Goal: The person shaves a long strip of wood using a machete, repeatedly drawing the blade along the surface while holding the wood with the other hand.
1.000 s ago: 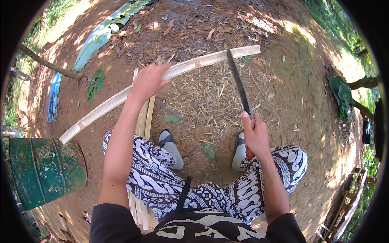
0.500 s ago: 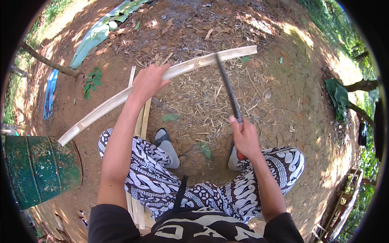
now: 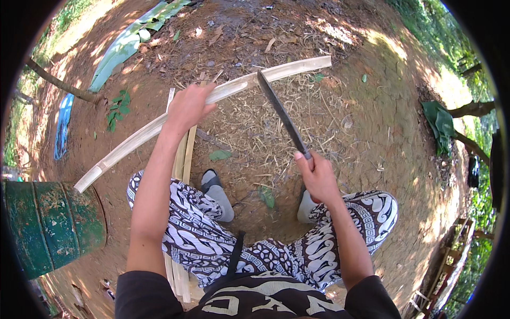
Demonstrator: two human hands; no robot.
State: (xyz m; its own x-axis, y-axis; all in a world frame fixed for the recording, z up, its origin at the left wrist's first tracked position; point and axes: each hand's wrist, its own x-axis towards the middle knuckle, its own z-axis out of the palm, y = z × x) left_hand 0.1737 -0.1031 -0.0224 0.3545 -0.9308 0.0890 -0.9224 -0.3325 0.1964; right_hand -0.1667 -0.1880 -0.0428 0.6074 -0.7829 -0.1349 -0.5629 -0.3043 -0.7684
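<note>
1. The left hand point(image 3: 187, 106) closes its grip around one long bamboo strip point(image 3: 212, 98) near its middle.
2. The right hand point(image 3: 317, 178) grips one knife point(image 3: 281, 114); the blade tip touches the strip, right of the left hand.
3. Several thin slats point(image 3: 183, 154) lie under the left forearm; one green barrel point(image 3: 50, 231) stands at far left.

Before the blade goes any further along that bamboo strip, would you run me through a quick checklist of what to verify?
1. Left hand grips the long bamboo strip: ok, fingers wrap over it.
2. Right hand holds the long knife by its handle: ok.
3. Blade tip meets the strip: ok, it touches the upper edge to the right of the left hand.
4. Gap between blade and left-hand fingers: ok, apart, though not by much.
5. Feet clear of the blade: ok, both grey shoes sit below, near the knees.
6. Blade sharpness: cannot tell.
</note>
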